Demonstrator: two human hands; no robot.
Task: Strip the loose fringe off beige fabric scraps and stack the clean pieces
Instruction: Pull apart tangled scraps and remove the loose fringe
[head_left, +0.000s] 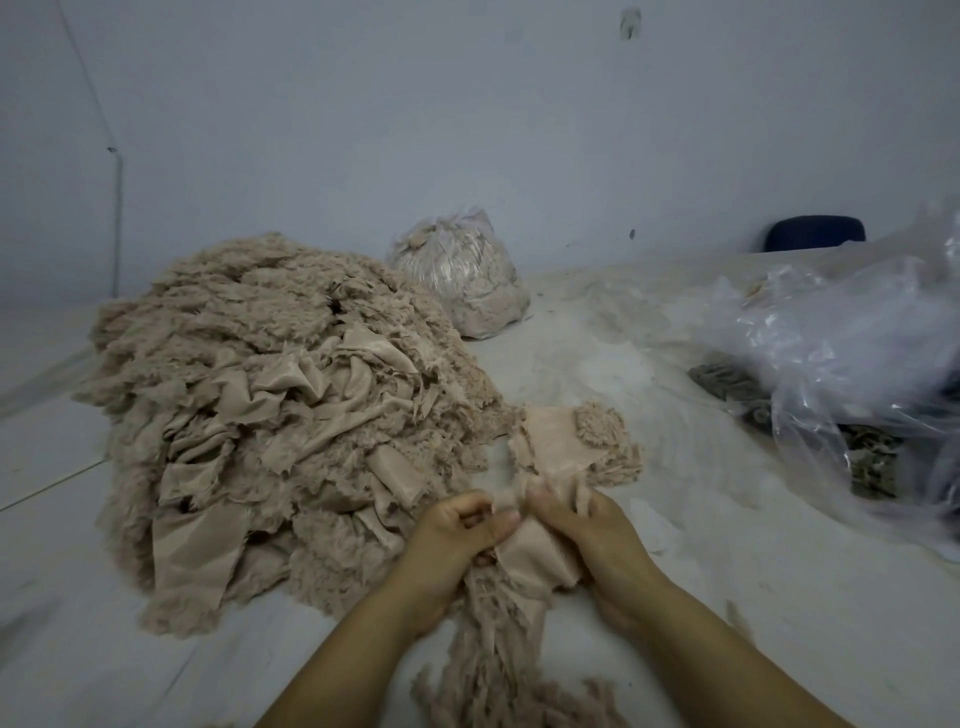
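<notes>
Pale grey walls back a dusty white worktop (597, 364) scattered with lint. Left of centre a big heap (270, 415) of beige scraps rises, shaggy fringe mixed with smooth, creased backing. Low in the frame, the left hand (457, 530) and right hand (582, 530) each curl their grip round one scrap (530, 556), pinching its smooth cloth between them; its woolly fringe (493, 675) trails toward the bottom edge. Just above the hands lies a small flat stack (571, 441). Behind, a tied clear bag (462, 275) holds fluff; crinkled plastic sheeting (841, 353) fills the right.
</notes>
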